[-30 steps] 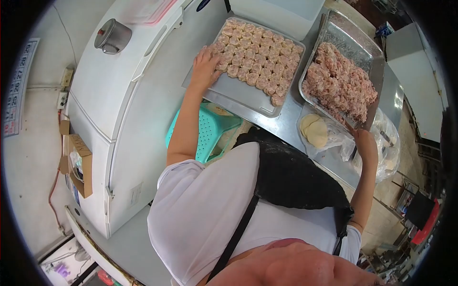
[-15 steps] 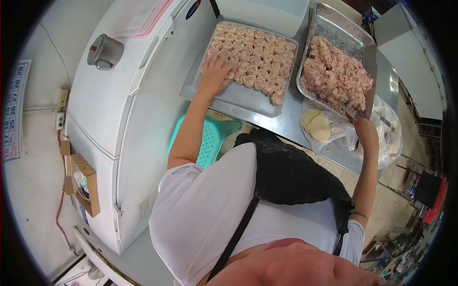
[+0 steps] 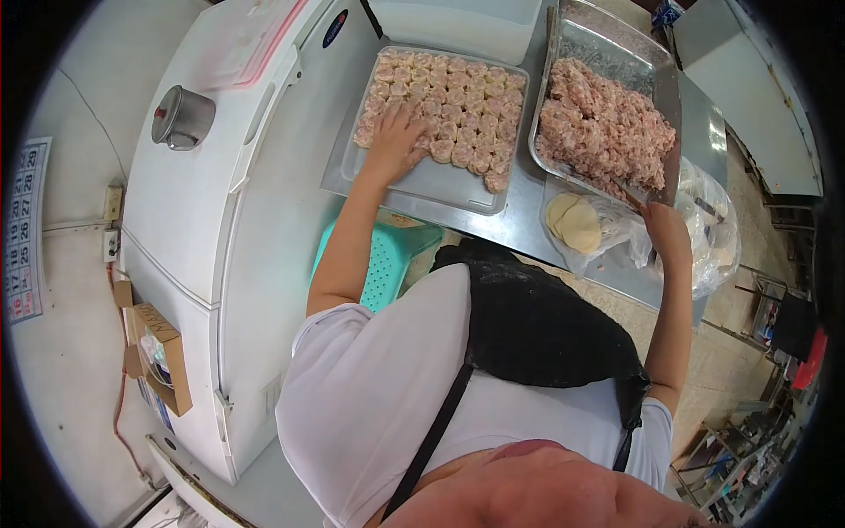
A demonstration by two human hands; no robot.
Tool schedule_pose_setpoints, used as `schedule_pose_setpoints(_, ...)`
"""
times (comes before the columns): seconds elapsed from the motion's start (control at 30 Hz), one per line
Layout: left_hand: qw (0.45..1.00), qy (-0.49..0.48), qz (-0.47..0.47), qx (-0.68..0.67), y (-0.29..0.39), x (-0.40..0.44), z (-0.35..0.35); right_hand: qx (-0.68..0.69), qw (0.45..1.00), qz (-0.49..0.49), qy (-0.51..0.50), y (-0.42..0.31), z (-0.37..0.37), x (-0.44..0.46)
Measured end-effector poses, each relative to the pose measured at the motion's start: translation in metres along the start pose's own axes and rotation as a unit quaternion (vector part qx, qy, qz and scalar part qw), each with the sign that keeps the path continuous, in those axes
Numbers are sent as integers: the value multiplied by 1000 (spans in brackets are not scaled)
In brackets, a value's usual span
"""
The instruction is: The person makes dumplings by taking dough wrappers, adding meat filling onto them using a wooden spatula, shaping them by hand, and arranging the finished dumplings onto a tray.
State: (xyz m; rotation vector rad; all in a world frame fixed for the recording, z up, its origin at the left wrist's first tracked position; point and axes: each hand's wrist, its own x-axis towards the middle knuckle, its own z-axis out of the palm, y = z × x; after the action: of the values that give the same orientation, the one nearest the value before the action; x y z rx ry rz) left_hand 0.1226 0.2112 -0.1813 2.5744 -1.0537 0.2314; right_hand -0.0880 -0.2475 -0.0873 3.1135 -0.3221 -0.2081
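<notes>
My left hand (image 3: pixel 398 148) lies over the left side of a clear tray (image 3: pixel 449 195), its fingers spread on the dumplings. Rows of small open-topped meat dumplings (image 3: pixel 471 110) fill most of that tray. At the near rim of a deep metal pan (image 3: pixel 607 40), my right hand (image 3: pixel 666 233) is closed round a thin stick-like tool (image 3: pixel 630 195). The tool's tip reaches toward the minced meat (image 3: pixel 603 132) heaped in the pan. Round pale wrappers (image 3: pixel 574 222) sit on plastic just left of my right hand.
Both trays stand on a metal table (image 3: pixel 519 231). A bulging plastic bag (image 3: pixel 711 238) lies at its right. A white fridge (image 3: pixel 176 238) with a metal pot (image 3: pixel 184 118) is on the left. Below the table edge is a turquoise perforated plastic item (image 3: pixel 387 255).
The view has shifted a little, so the trays sit slightly farther left. Both hands stay at nearly the same places, the left on the dumplings and the right by the pan.
</notes>
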Motion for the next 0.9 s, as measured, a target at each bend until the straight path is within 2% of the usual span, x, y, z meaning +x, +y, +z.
schedule_pose_setpoints(0.07, 1000, 13, 0, 8, 0, -1, 0, 4, 1000, -8, 5, 1, 1, 2)
schedule_pose_setpoints(0.17, 999, -31, -25, -15, 16, 0, -5, 1, 1000, 10, 1, -4, -4, 0)
schedule_pose_setpoints(0.37, 997, -7, 54, -53, 51, 14, 5, 8, 1000, -16, 15, 1, 0, -1)
schedule_pose_setpoints(0.57, 999, -2, 3, -46, 41, 17, 13, 2, 1000, -15, 17, 1, -1, -1)
schedule_pose_setpoints(0.63, 999, -28, -3, -27, 48, 16, 10, -1, 1000, -25, 14, 3, -3, -3)
schedule_pose_setpoints(0.73, 999, -20, -7, -36, 68, 19, 0, -8, 998, -56, -2, 28, 5, 6)
schedule_pose_setpoints(0.83, 999, -31, -12, -18, 81, 22, 1, -57, 996, -67, -2, 43, -25, 7)
schedule_pose_setpoints(0.9, 1000, -22, -22, -5, 80, 26, 6, -68, 996, -62, 22, 51, -25, 6)
